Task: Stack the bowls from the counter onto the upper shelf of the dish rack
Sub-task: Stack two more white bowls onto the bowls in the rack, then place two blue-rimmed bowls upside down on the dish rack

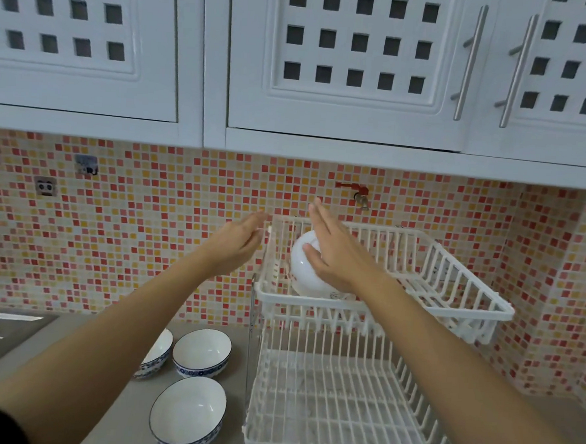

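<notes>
A white two-tier dish rack point(382, 306) stands on the grey counter. One white bowl point(304, 267) leans on its side at the left end of the upper shelf. My right hand point(330, 255) rests flat against this bowl's underside, fingers extended, thumb on the bowl. My left hand point(237, 244) hovers open just left of the rack's upper corner, holding nothing. Three white bowls with blue patterned rims sit upright on the counter left of the rack: one nearest me point(187, 414), one behind it point(202, 352), and one point(158, 354) partly hidden by my left forearm.
The rack's lower shelf point(342, 406) holds nothing. White wall cabinets point(344, 87) hang low above the rack. A red-handled tap point(358, 193) sticks out of the mosaic tile wall behind it. A sink edge point(0, 327) lies at the far left.
</notes>
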`<move>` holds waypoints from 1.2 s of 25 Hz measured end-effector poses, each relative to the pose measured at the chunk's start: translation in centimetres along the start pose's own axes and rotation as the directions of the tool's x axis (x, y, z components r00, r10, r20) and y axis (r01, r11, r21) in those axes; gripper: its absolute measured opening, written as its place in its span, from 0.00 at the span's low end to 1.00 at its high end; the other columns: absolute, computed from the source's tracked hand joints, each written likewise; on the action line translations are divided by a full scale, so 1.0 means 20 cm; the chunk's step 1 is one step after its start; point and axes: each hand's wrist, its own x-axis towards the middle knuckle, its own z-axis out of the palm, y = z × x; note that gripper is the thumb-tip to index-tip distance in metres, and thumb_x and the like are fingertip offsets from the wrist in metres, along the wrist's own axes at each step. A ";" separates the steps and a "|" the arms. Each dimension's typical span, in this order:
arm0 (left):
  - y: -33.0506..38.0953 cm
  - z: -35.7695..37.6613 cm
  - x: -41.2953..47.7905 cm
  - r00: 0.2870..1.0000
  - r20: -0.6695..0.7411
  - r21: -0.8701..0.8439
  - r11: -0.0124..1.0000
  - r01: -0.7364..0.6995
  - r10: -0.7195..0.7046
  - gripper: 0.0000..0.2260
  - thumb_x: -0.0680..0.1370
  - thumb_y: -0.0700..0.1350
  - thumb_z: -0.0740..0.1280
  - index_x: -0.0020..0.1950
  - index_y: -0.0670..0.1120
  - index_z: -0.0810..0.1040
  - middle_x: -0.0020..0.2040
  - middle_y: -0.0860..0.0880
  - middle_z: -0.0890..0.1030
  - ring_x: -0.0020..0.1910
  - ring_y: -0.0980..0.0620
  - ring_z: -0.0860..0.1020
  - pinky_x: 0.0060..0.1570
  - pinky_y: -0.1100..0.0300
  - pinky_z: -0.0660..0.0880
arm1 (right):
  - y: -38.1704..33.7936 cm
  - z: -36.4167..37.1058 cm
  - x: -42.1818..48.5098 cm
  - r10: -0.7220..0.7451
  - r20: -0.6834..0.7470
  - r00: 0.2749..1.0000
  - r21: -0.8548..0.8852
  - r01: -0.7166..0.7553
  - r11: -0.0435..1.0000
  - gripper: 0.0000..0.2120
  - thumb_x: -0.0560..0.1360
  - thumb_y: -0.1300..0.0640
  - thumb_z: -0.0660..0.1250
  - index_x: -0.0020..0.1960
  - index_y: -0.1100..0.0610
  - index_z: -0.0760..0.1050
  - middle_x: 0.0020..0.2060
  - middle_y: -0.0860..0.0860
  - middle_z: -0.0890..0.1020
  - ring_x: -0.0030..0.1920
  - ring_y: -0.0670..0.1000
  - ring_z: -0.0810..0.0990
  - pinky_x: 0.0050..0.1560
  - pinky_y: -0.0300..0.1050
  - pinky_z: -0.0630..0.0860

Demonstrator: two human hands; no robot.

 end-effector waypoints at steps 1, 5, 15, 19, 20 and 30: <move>-0.05 -0.03 -0.02 1.000 -0.009 0.001 1.000 0.021 -0.021 0.21 0.83 0.48 0.49 0.76 0.45 0.56 0.75 0.43 0.63 0.72 0.44 0.65 0.70 0.53 0.62 | -0.12 0.04 0.04 -0.019 -0.021 1.000 0.042 0.020 0.999 0.30 0.81 0.49 0.49 0.76 0.58 0.40 0.77 0.53 0.41 0.76 0.50 0.43 0.73 0.45 0.44; -0.34 -0.13 -0.17 0.989 0.003 0.044 0.988 0.150 -0.151 0.21 0.83 0.48 0.48 0.76 0.45 0.56 0.75 0.43 0.62 0.74 0.45 0.62 0.72 0.53 0.59 | -0.55 0.30 0.15 -0.047 -0.028 0.998 0.101 0.050 0.994 0.29 0.81 0.52 0.48 0.76 0.61 0.40 0.77 0.57 0.41 0.77 0.52 0.42 0.72 0.43 0.40; -0.89 0.26 -0.73 0.878 0.312 0.043 0.929 0.368 -0.362 0.19 0.82 0.44 0.50 0.73 0.40 0.61 0.72 0.37 0.66 0.68 0.38 0.68 0.66 0.49 0.65 | -0.87 1.19 -0.08 0.290 0.303 0.908 0.086 -0.330 0.940 0.30 0.81 0.51 0.48 0.76 0.64 0.41 0.76 0.60 0.43 0.77 0.57 0.44 0.76 0.51 0.46; -0.97 0.62 -0.94 0.812 0.413 0.013 0.895 0.447 -0.412 0.20 0.80 0.46 0.52 0.68 0.37 0.66 0.64 0.34 0.73 0.63 0.36 0.72 0.62 0.48 0.68 | -0.87 1.47 -0.28 0.487 0.391 0.781 0.105 -0.563 0.820 0.31 0.79 0.49 0.54 0.75 0.64 0.48 0.76 0.60 0.53 0.72 0.59 0.60 0.70 0.51 0.61; -0.99 0.71 -0.98 0.781 0.432 0.016 0.870 0.493 -0.451 0.20 0.80 0.47 0.53 0.67 0.36 0.66 0.63 0.34 0.74 0.63 0.36 0.73 0.60 0.49 0.69 | -0.86 1.53 -0.32 0.538 0.404 0.740 0.109 -0.623 0.775 0.31 0.79 0.48 0.55 0.74 0.65 0.51 0.74 0.61 0.57 0.70 0.60 0.64 0.67 0.51 0.64; -0.96 1.12 -1.08 0.390 0.536 -0.293 0.268 0.918 -0.749 0.14 0.75 0.32 0.57 0.61 0.36 0.66 0.62 0.34 0.71 0.58 0.32 0.74 0.48 0.38 0.79 | -0.87 1.77 -0.47 0.658 0.623 0.423 0.244 -0.904 0.350 0.19 0.77 0.63 0.57 0.65 0.69 0.60 0.62 0.65 0.73 0.60 0.62 0.75 0.55 0.49 0.71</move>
